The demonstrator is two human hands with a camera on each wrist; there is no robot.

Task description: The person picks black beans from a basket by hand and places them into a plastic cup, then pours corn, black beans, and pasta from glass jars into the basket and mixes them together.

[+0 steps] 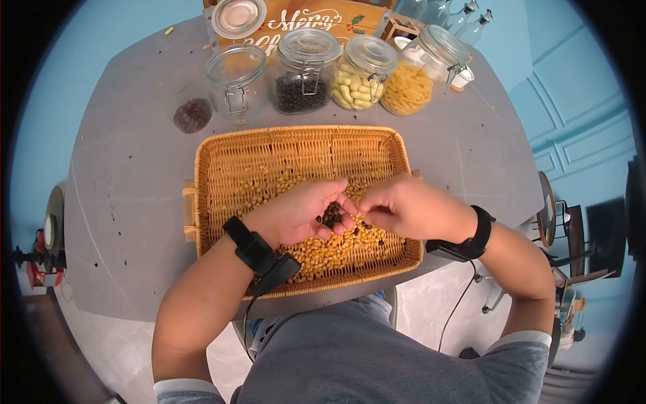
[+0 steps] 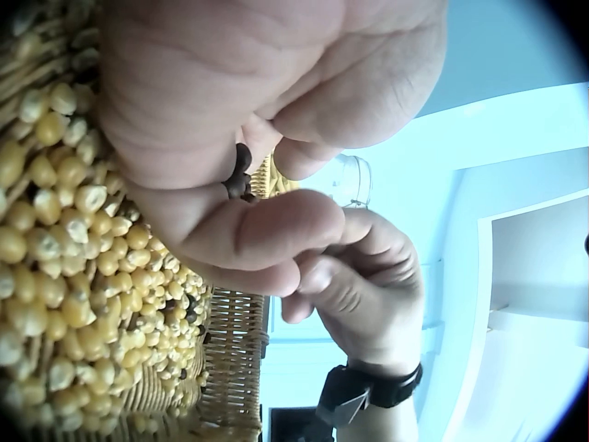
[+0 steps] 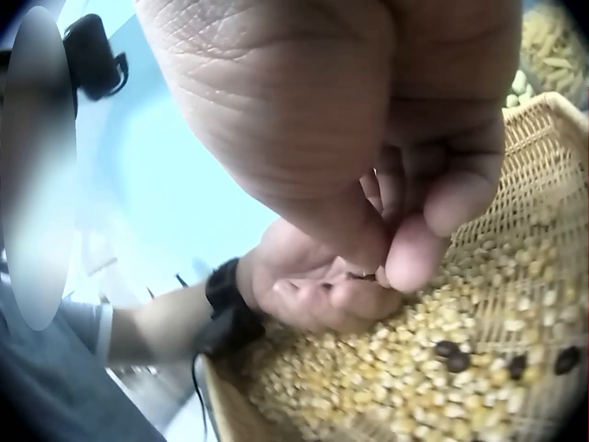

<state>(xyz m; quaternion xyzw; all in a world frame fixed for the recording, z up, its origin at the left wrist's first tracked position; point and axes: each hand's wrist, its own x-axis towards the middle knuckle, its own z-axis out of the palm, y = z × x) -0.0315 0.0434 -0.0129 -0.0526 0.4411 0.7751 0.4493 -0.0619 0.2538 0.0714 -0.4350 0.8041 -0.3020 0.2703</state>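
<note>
My left hand (image 1: 306, 211) is cupped, palm up, over the wicker basket (image 1: 202, 161) and holds several dark beans (image 1: 330, 215) in its curled fingers. In the left wrist view, a few of these beans (image 2: 238, 173) show between palm and fingers. My right hand (image 1: 410, 207) meets the left hand's fingertips, its own fingers curled and thumb close against the forefinger (image 3: 416, 256). I cannot tell if a bean sits in that pinch. Yellow corn kernels (image 1: 330, 256) spread below both hands, with a few loose dark beans (image 3: 451, 355) among them.
Behind the basket stand an open glass jar (image 1: 235, 84) and clip-top jars of dark beans (image 1: 303, 91), pale green-yellow pieces (image 1: 356, 87) and pasta (image 1: 407, 87). A dark brown heap (image 1: 193, 116) lies left of them. A lettered wooden board (image 1: 296, 17) is at the back.
</note>
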